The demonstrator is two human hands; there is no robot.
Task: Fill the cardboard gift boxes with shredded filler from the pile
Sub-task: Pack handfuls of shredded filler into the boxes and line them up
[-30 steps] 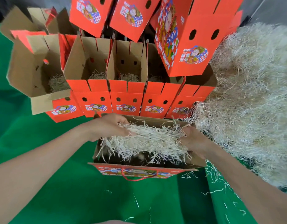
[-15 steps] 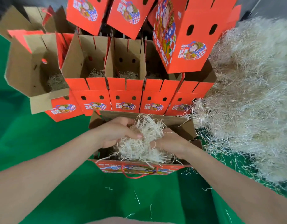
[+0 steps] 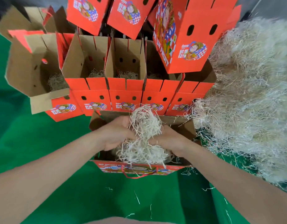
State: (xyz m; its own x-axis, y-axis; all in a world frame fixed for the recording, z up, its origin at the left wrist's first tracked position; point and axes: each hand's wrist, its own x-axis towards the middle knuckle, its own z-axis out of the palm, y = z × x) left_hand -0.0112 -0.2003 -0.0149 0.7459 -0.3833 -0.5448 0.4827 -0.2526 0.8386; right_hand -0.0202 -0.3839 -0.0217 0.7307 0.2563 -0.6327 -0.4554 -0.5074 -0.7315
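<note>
Both grips clenched: left hand (image 3: 117,133) and right hand (image 3: 171,140) squeeze one filler wad (image 3: 145,126) over one box (image 3: 178,126). A row of five boxes (image 3: 125,94) stands behind.

A green cloth (image 3: 34,143) covers the ground, creased in places. A plain grey surface (image 3: 272,5) shows beyond it at the top.

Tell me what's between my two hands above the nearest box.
A clump of shredded filler sits between the left hand and right hand, both gripping it, above the open box. The head view shows this.
</note>
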